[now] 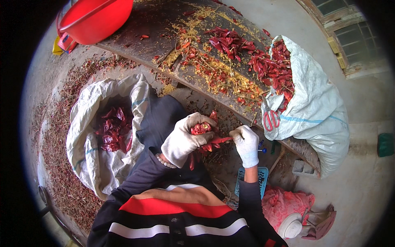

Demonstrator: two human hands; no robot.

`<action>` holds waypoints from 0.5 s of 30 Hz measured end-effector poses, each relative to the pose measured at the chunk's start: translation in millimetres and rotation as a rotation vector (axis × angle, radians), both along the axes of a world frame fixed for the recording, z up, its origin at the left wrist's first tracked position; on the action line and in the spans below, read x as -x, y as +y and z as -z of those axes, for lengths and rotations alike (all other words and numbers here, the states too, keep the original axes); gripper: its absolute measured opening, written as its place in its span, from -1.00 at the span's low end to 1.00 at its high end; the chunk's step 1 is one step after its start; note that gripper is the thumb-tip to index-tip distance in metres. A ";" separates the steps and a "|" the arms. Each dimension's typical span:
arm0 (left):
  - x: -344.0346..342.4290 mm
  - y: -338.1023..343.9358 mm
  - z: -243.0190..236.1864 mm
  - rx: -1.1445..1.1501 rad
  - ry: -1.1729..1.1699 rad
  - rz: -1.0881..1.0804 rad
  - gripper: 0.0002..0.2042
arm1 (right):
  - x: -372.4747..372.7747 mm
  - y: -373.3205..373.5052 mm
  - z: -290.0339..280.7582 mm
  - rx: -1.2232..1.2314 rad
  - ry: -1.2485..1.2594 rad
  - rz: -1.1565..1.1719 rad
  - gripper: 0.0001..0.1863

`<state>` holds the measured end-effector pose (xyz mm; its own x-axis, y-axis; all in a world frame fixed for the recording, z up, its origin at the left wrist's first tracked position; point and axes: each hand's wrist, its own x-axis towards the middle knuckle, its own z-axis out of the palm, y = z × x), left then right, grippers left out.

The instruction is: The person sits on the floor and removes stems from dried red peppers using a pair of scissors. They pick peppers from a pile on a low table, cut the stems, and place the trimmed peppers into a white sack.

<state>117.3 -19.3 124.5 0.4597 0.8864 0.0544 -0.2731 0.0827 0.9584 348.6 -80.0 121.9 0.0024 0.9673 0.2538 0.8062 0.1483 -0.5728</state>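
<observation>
Gloved hands working dried red chillies in front of the dark board.
Left hand (pixel 181 139) is clenched round a bunch of chillies (pixel 201 128); right hand (pixel 245 143) pinches the tip of one chilli (pixel 220 140) sticking out of that bunch. More loose chillies (pixel 230 41) lie along the board (pixel 148 29), a full white sack (pixel 317 107) at its right end, an open sack (pixel 90 136) to the left, a red basin (pixel 96 18) at the board's far left corner.

Knitted cloth gloves (pixel 183 140), glossy wrinkled chillies (pixel 201 128), woven plastic sack (pixel 317 111)
</observation>
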 end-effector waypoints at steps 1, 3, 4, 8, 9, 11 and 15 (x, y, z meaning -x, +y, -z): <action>-0.5 1.1 1.1 0.009 -0.021 0.017 -0.79 | 0.4 -0.2 1.3 0.011 0.124 0.044 -0.63; 0.4 3.0 -2.9 0.007 0.014 0.047 -0.78 | 4.2 -1.1 5.8 0.033 0.371 0.132 -0.68; 1.0 3.1 -4.3 0.008 0.034 0.060 -0.78 | 7.1 0.1 5.0 0.028 0.369 0.120 -0.70; -1.0 1.6 0.6 0.094 -0.060 0.059 -0.72 | 15.7 11.0 -2.0 0.008 0.254 0.027 -0.80; -0.9 2.0 0.8 0.075 -0.043 0.064 -0.72 | 14.5 9.8 2.4 0.048 0.307 0.051 -0.83; -2.1 2.2 0.5 -0.009 0.006 0.021 -0.71 | 19.8 11.1 -1.2 0.045 0.335 0.075 -0.87; -7.5 1.3 6.1 -0.186 0.177 -0.059 -0.69 | 34.6 11.8 -35.5 -0.176 0.127 -0.014 -0.89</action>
<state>124.8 -18.0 118.5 0.4241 0.8944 0.1422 -0.0991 -0.1103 0.9889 314.0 -68.2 157.5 0.0315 0.9081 0.4175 0.7264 0.2661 -0.6337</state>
